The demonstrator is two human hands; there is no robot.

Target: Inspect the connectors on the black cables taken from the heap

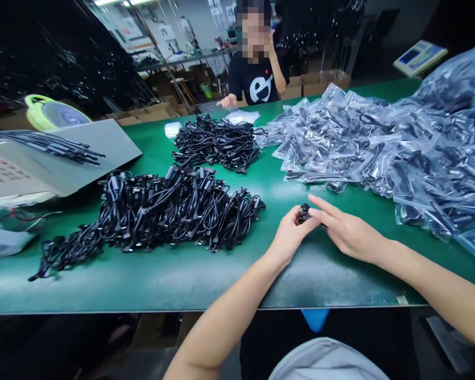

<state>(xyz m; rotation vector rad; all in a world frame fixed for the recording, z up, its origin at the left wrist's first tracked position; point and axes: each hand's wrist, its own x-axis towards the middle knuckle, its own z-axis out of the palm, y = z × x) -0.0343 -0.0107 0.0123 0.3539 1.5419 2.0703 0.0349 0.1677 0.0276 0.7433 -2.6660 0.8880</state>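
Observation:
Both my hands meet above the green table, right of the near cable pile. My left hand [290, 232] is closed around a small bundled black cable [304, 212], most of it hidden by the fingers. Against the same cable, my right hand [346, 232] presses its thumb and some fingers, with the index finger stretched out past it. To the left lies a long heap of coiled black cables [162, 211]. A second heap of black cables [217, 140] sits farther back. At the right spreads a large pile of clear bags [364, 142] with black cables inside.
A co-worker [259, 79] sits across the green table [237, 274], one hand on the far side. At the left a tilted carton [98, 153] carries loose black cables, with a yellow-green fan [57, 113] behind. A scale [419, 58] stands far right.

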